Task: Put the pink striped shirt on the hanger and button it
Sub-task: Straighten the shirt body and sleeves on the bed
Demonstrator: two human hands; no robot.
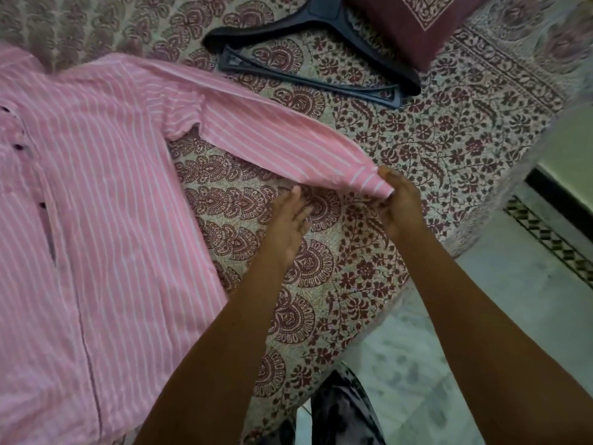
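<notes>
Head view: right hand (399,203) pinches sleeve cuff (369,181); left hand (288,226) hovers open.

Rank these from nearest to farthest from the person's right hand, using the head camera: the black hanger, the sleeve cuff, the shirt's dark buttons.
1. Cuff: pinched by the right hand itself.
2. Hanger: ahead of the hand, toward the top of the view.
3. Buttons: far left, on the front of the shirt.
</notes>
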